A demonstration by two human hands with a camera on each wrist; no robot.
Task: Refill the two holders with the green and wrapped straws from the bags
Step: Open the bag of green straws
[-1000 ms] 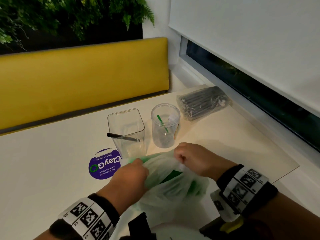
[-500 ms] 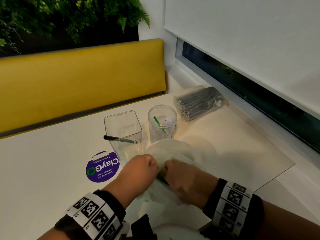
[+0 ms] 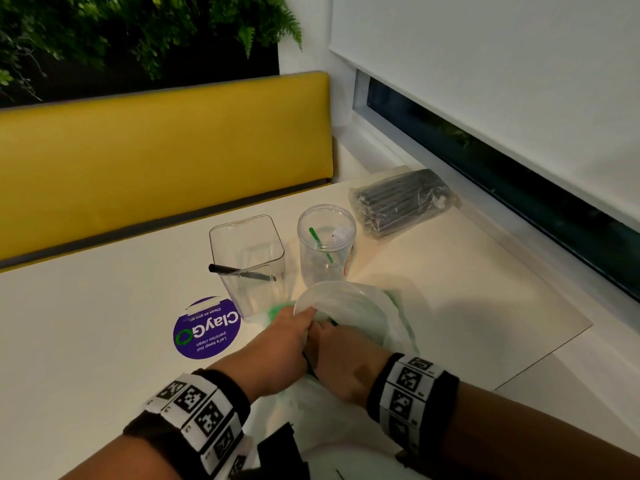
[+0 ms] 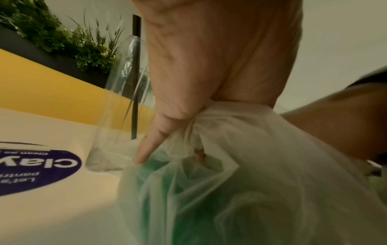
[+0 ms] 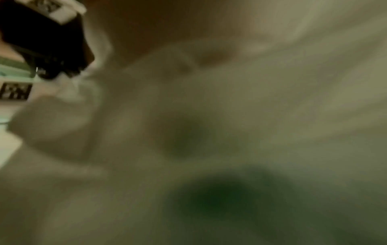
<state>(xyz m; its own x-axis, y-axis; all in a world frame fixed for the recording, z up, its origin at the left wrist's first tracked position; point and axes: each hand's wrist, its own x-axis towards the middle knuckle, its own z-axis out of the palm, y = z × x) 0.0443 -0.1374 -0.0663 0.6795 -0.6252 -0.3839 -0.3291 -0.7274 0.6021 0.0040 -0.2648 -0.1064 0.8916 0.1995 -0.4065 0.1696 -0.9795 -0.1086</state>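
Since a second ago the translucent bag of green straws (image 3: pixel 349 306), near the round holder (image 3: pixel 326 244) on the counter (image 3: pixel 86 323), is bunched in the left hand (image 3: pixel 280 344) and entered by the right hand (image 3: pixel 341 358), its grip unseen, so extraction appears imminent.

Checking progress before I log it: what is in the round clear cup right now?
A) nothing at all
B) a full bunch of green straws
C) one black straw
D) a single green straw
D: the head view shows one green straw leaning inside the round clear cup, while the black straw sits in the square clear holder beside it.
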